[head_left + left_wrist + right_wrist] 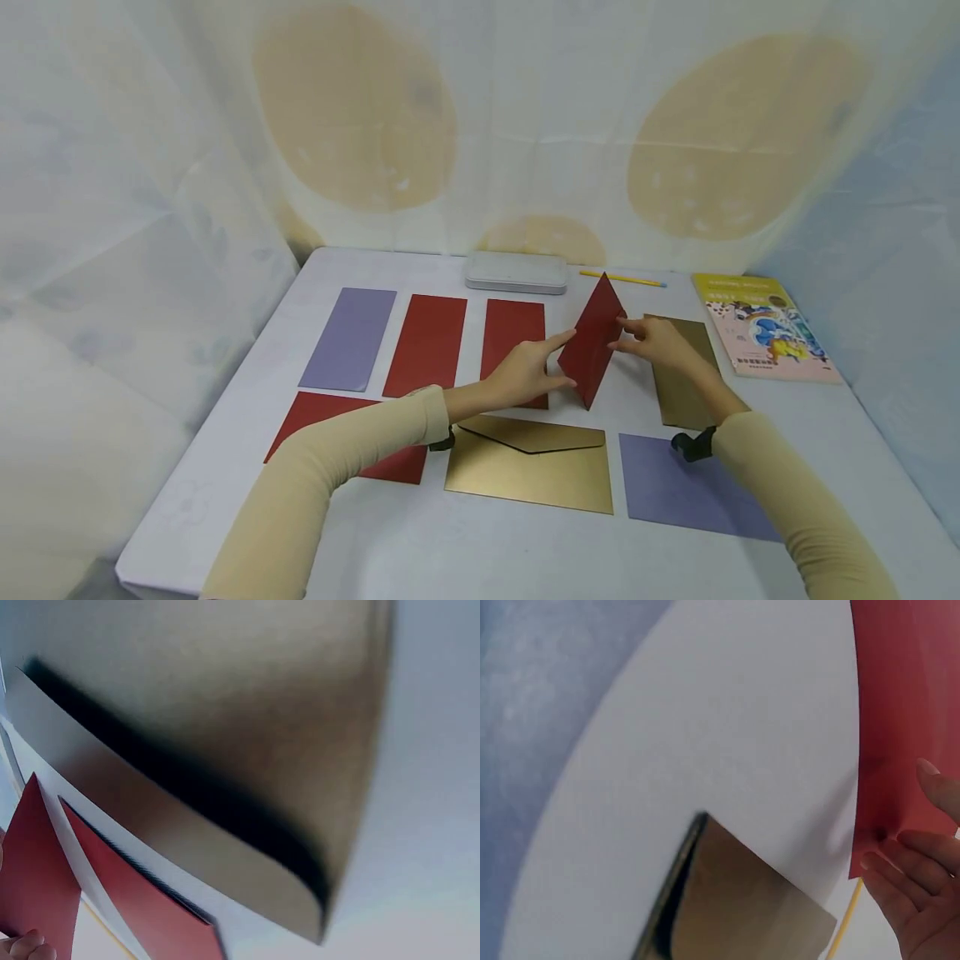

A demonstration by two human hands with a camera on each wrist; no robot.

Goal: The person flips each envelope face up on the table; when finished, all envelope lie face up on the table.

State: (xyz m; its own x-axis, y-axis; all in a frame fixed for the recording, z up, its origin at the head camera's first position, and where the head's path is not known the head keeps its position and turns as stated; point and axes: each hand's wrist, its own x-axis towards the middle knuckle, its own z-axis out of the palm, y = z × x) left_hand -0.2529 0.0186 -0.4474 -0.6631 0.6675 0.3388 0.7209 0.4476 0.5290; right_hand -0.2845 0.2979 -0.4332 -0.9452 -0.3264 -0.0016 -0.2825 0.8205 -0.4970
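A dark red envelope [592,346] stands tilted on one corner above the white table [247,500], held between both hands. My left hand [570,358] grips its left edge between forefinger and thumb. My right hand [621,333] pinches its right edge. In the right wrist view the fingers [915,877] lie against the red envelope [907,712]. A gold envelope [682,375] lies flat under the right forearm. In the left wrist view the red envelope [34,885] shows at the lower left, with fingertips [26,946] below it.
Flat on the table lie a purple envelope [347,337], two red ones [427,343] [513,329], a red one [330,417] at front left, a gold one [528,467] with its flap up, and a purple one [690,496]. A metal tin [516,272], a pencil [622,278] and a book [765,327] sit at the back.
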